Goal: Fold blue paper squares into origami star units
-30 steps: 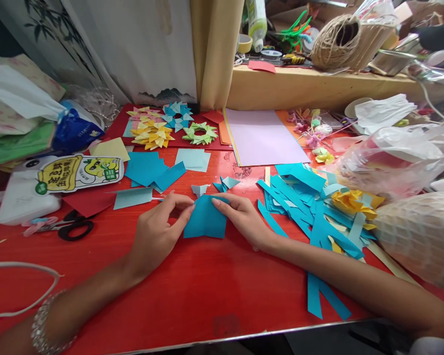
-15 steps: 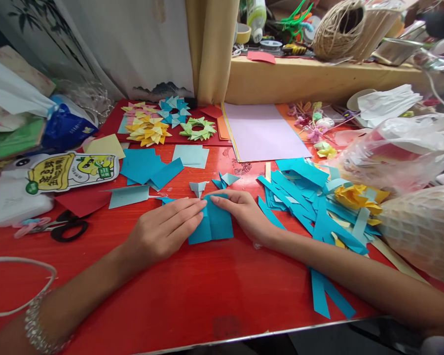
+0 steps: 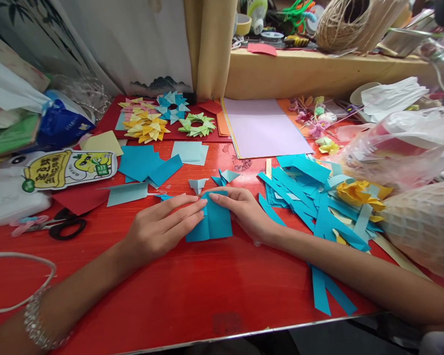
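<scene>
A blue square of paper [image 3: 219, 222] with a crease down its middle is held low over the red table. My left hand [image 3: 166, 222] has its fingers together on the paper's upper left part. From the right, my right hand [image 3: 242, 209] pinches the top edge, thumb in front and fingers behind. Just beyond the hands are a small pale-blue folded piece [image 3: 197, 186] and a blue and pale folded piece [image 3: 226, 176]. Another bit of blue paper shows partly behind my left fingers.
Blue paper strips [image 3: 307, 197] are heaped at the right, under my right forearm. Black-handled scissors [image 3: 67, 228] and loose blue sheets [image 3: 140, 162] lie at the left. Folded paper rings [image 3: 197, 125] and a lilac sheet [image 3: 264, 128] are at the back.
The view has shifted slightly. Both hands keep the same hold on the blue paper, with hardly any movement.
</scene>
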Demonstrator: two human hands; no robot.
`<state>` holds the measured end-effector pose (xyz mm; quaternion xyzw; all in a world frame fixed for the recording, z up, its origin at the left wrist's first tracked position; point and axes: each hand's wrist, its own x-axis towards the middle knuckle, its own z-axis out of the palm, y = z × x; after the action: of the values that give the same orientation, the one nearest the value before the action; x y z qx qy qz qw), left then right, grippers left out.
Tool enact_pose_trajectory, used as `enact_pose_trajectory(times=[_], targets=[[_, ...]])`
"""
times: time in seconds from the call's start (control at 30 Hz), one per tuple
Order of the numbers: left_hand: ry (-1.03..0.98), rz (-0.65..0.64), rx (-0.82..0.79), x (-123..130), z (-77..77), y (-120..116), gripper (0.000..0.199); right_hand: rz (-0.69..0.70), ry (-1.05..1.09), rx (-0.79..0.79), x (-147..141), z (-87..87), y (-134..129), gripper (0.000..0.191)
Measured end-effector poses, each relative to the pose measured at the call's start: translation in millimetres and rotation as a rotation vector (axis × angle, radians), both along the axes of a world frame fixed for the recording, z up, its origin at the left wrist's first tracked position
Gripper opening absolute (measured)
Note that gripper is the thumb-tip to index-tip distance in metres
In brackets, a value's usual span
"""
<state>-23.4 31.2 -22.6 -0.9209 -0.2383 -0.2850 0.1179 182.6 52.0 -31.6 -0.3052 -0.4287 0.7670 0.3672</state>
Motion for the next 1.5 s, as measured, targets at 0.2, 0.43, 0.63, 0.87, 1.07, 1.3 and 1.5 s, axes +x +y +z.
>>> enact_pose_trajectory(times=[0.2,0.43,0.63,0.87,1.07,1.3,1.5], targets=[[0.015,-0.007,-0.025,1,2.1,0,0.029,0.02,0.029,0.009,0,0.0,0,0.025],[-0.045,0.024,-0.05,-2,-2.7,1,0.033,-0.006,-0.015,0.056,0,2.4,-1,0.043],[-0.054,0.03,-0.042,-1,-4.4,2,0.034,0.016,0.012,0.087,-1,1.0,-1,0.044],[-0.21,0.171,-0.192,10,2.1,-4,0.013,-0.037,-0.239,0.278,-1,0.3,-2,0.038],[-0.382,0.387,-0.73,20,9.0,-6,0.012,0.073,-0.341,0.324,-1,4.2,-4,0.044],[-0.554,0.426,-0.997,23,10.8,-4,0.018,0.057,-0.446,0.374,-1,5.5,-6,0.046],[-0.582,0.433,-1.072,24,9.6,-2,0.022,0.074,-0.368,0.355,-1,2.9,-6,0.046]])
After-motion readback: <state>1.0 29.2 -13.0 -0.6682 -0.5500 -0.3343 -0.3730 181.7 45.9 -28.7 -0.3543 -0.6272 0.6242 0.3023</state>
